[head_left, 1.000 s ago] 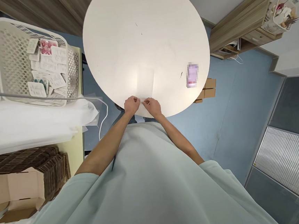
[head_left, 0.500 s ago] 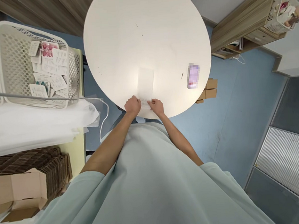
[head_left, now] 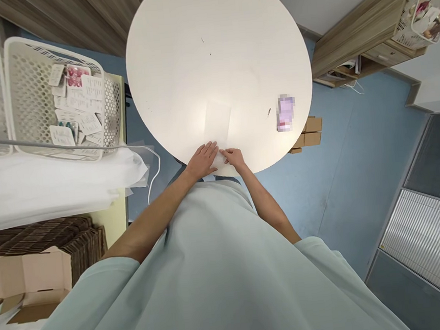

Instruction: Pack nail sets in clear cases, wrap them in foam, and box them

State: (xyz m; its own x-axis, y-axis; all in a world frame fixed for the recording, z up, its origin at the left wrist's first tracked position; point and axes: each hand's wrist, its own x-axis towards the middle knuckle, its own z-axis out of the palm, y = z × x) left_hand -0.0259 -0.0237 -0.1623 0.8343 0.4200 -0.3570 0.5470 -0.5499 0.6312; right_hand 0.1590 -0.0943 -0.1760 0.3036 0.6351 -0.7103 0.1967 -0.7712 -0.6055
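A thin, translucent white plastic bag (head_left: 218, 121) lies flat on the round white table (head_left: 180, 60), its near end at the table's front edge. Across the left side of that near end rests my left hand (head_left: 203, 161), palm down with its fingers stretched out. My right hand (head_left: 233, 157) is closed, thumb and index finger pinched at the bag's near right part. The two hands are close together, with the fingertips almost meeting. Part of the bag's near end is hidden under my hands.
A pixelated purple item (head_left: 286, 113) lies on the table's right side. At left, a white basket (head_left: 25, 100) holds carded items, above white sheeting (head_left: 52, 179) and folded cardboard boxes (head_left: 44, 273). Small brown boxes (head_left: 311, 132) sit on the floor right of the table.
My left hand has opened from a closed grip on the bag's near end and now lies flat across it. My right hand stays pinched, shifted slightly right.
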